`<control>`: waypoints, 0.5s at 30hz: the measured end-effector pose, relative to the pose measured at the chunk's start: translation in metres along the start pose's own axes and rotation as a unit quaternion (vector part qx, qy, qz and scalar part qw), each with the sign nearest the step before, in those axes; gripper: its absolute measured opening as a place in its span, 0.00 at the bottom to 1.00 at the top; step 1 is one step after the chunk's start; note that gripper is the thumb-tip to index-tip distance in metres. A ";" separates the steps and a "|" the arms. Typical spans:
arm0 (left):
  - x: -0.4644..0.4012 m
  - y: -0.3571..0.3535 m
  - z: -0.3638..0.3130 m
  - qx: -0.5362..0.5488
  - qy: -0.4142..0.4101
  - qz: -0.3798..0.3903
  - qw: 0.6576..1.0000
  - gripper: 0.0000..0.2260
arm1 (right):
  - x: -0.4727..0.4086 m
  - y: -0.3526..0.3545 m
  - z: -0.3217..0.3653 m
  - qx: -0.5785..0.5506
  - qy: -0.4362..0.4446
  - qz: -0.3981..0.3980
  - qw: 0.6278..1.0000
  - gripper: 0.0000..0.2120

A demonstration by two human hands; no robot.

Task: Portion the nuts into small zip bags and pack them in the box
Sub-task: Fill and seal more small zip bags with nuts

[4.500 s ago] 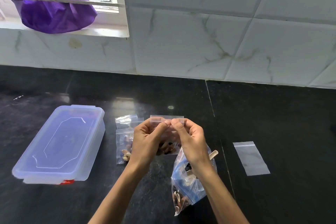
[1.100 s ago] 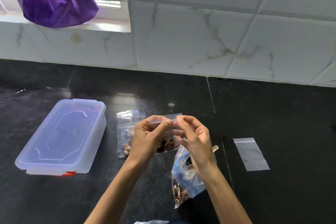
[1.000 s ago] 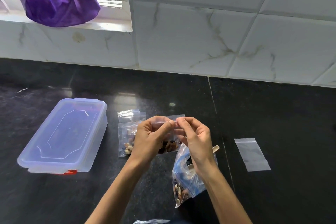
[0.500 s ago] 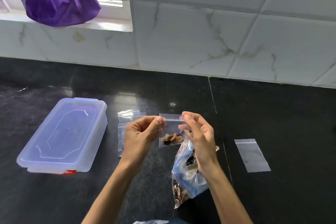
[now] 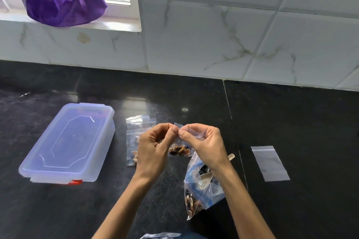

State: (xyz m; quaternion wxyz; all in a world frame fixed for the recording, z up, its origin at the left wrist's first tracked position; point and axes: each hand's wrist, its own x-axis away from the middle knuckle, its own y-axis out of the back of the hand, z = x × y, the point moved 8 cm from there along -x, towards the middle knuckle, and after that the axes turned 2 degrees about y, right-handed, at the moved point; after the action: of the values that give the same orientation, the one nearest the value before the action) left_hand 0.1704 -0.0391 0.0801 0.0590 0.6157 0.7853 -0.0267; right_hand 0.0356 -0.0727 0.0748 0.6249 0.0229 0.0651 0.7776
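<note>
A small clear zip bag (image 5: 179, 150) with a portion of nuts at its bottom hangs above the black counter. My left hand (image 5: 154, 148) and my right hand (image 5: 203, 143) both pinch its top strip, fingertips almost touching. Below my right wrist stands the big zip bag of nuts (image 5: 200, 190) with a blue seal, a wooden stick (image 5: 231, 156) poking out of it. Two filled small bags (image 5: 133, 141) lie behind my left hand, partly hidden. The clear plastic box (image 5: 68, 143) sits at the left with its lid on.
One empty small zip bag (image 5: 270, 163) lies flat at the right. A white marble-tiled wall (image 5: 213, 35) runs along the back of the counter. A purple cloth (image 5: 60, 0) hangs at the window, upper left. A bit of plastic (image 5: 159, 235) shows at the bottom edge.
My hands had drawn apart along the bag's top strip half a second ago; now they have come together again at its middle. The box and the other bags have not moved.
</note>
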 end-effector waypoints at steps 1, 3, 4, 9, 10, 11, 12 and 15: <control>0.000 0.001 -0.001 0.001 -0.002 -0.005 1.000 0.08 | 0.000 0.001 -0.001 -0.006 0.000 0.001 1.000 0.06; -0.002 0.004 -0.002 0.014 -0.002 -0.020 1.000 0.08 | 0.001 0.003 -0.004 -0.020 -0.010 0.004 1.000 0.10; -0.003 0.006 -0.002 0.025 0.001 -0.027 0.999 0.08 | 0.002 0.005 -0.004 -0.027 -0.014 0.001 1.000 0.09; -0.001 0.002 0.006 0.059 0.040 -0.023 0.997 0.10 | 0.003 0.009 -0.005 -0.050 -0.008 -0.039 0.998 0.04; -0.001 0.000 0.008 0.076 0.058 -0.016 0.995 0.11 | 0.002 0.009 -0.004 -0.060 -0.009 -0.045 0.997 0.04; 0.000 -0.002 0.010 0.090 0.075 -0.006 0.993 0.12 | 0.002 0.009 -0.004 -0.066 -0.009 -0.049 0.997 0.05; -0.001 -0.004 0.011 0.095 0.084 0.007 0.992 0.13 | 0.002 0.009 -0.004 -0.069 -0.011 -0.051 0.996 0.05; -0.001 -0.006 0.010 0.058 0.067 0.035 0.995 0.12 | 0.004 0.006 -0.006 -0.070 -0.016 -0.030 0.997 0.04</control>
State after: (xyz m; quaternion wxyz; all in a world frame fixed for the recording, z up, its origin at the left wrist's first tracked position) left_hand 0.1652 -0.0424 0.0705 -0.0292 0.6460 0.7623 -0.0288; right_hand 0.0281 -0.0708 0.0697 0.6490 -0.0105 0.0017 0.7607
